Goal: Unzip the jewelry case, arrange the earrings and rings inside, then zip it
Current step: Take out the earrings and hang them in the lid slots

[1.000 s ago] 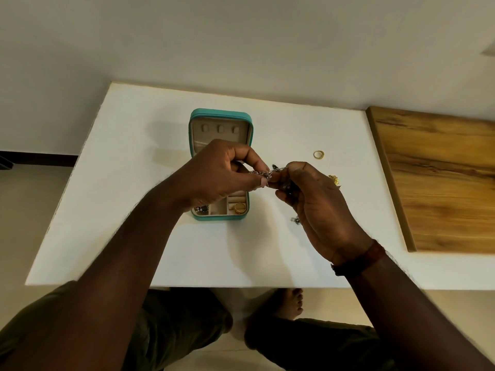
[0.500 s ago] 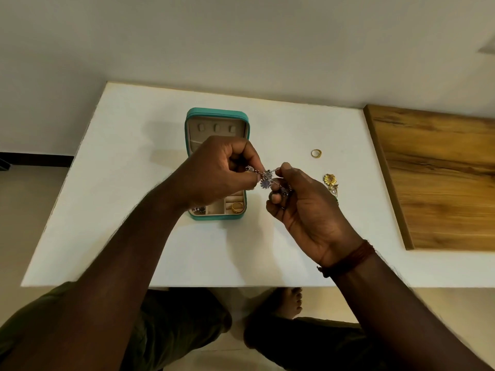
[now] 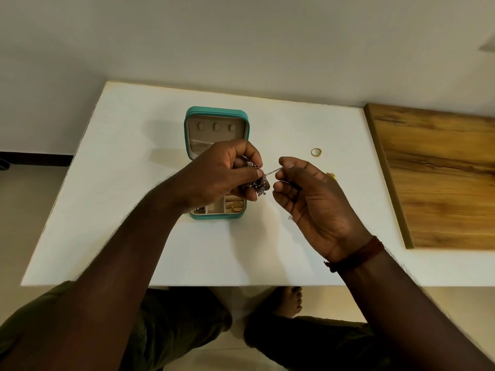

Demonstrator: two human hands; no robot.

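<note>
Hands have drawn apart: left hand [image 3: 222, 172] pinches earrings [image 3: 258, 183], right hand [image 3: 316, 199] pinches their chain [image 3: 276, 171], over white table [image 3: 128, 183]; open case [image 3: 217, 121] holds ring [image 3: 237, 205].

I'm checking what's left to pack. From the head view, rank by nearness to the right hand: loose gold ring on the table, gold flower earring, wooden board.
1. Gold flower earring, peeking out just behind the right hand.
2. Loose gold ring, farther back on the white table.
3. Wooden board, far right.

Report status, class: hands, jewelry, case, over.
Left hand and right hand both pinching a dangly earring, chain taut between them. Case open. Gold ring loose on table. Nothing blocking.
</note>
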